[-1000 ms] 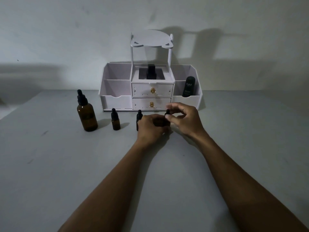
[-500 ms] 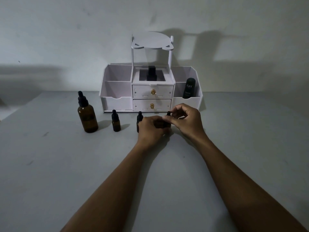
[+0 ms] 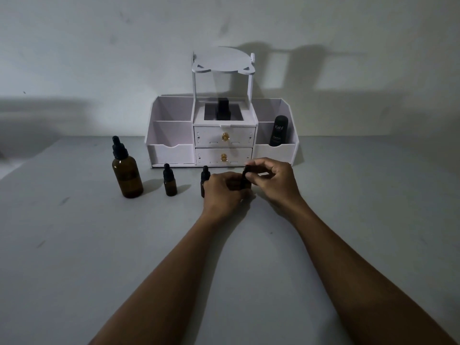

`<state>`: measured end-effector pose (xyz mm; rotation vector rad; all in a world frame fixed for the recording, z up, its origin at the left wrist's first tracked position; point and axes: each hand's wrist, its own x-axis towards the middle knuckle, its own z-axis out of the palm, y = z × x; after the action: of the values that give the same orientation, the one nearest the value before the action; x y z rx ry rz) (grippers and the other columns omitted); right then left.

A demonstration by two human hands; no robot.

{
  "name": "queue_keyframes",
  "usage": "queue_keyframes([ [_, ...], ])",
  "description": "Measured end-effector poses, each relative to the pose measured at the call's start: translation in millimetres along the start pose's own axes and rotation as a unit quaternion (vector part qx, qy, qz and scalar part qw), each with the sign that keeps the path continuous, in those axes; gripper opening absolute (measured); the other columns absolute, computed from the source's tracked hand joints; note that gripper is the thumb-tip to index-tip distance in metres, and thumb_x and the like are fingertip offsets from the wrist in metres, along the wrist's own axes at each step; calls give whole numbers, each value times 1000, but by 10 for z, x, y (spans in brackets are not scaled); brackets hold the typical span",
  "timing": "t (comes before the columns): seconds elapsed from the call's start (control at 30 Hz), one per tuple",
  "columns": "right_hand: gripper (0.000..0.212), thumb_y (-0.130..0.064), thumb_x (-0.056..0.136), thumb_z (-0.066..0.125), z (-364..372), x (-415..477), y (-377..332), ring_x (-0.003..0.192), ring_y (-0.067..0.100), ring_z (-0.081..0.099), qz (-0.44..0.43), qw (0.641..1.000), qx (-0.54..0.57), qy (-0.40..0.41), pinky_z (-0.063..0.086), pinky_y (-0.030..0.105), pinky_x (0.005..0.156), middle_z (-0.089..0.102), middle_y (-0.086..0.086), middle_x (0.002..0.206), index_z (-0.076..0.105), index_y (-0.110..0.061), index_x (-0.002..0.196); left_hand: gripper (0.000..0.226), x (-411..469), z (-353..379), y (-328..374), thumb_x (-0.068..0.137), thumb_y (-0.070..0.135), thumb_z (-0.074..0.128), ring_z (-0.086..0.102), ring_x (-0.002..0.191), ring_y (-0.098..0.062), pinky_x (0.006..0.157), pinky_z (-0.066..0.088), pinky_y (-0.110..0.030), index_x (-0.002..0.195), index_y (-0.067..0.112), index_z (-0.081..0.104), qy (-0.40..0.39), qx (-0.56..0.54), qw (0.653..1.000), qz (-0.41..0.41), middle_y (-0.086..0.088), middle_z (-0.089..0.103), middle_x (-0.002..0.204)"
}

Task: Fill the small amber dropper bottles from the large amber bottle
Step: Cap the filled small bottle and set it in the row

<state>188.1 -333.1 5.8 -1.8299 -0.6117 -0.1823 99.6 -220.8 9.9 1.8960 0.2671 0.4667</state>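
The large amber bottle [image 3: 127, 173] with a black dropper cap stands at the left of the grey table. One small amber dropper bottle [image 3: 170, 181] stands to its right, capped. A second small bottle [image 3: 204, 176] is half hidden behind my left hand [image 3: 225, 192]. My left hand wraps the body of a third small bottle [image 3: 245, 179], which stands on the table between both hands. My right hand [image 3: 276, 180] pinches that bottle's black dropper cap with thumb and fingers.
A white cosmetic organiser [image 3: 222, 135] with two gold-knobbed drawers stands against the wall behind the bottles. A black Kahf tube [image 3: 278, 131] sits in its right compartment and a dark bottle [image 3: 223, 109] in its top middle tray.
My right fingers have shifted slightly around the cap of the small bottle between my hands. The other bottles have not moved.
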Motion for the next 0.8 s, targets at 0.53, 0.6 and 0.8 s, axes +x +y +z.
queue_keyframes([
  [0.53, 19, -15, 82, 80, 46, -9, -7, 90, 12, 69, 7, 1000, -6, 23, 60, 30, 85, 74, -3, 93, 76, -15, 100, 32, -12, 34, -6, 83, -1, 74, 65, 72, 1, 57, 45, -1, 114, 8, 73, 28, 19, 999, 15, -3, 74, 98],
  [0.6, 20, -17, 82, 80, 43, -9, 6, 90, 9, 69, 7, 1000, -8, 19, 60, 28, 85, 74, -5, 94, 76, -16, 102, 31, -33, 48, 12, 84, -1, 73, 65, 73, 1, 59, 49, -2, 114, 8, 73, 29, 21, 999, 15, 1, 72, 95],
  [0.8, 30, -18, 83, 79, 9, -32, 5, 92, 4, 67, -8, 1000, -15, 2, 57, 20, 81, 72, -6, 99, 71, -18, 113, 60, -128, -67, 2, 84, 14, 77, 59, 124, -20, 102, 49, -26, 140, 16, 55, -14, 35, 999, -34, -6, 62, 136],
])
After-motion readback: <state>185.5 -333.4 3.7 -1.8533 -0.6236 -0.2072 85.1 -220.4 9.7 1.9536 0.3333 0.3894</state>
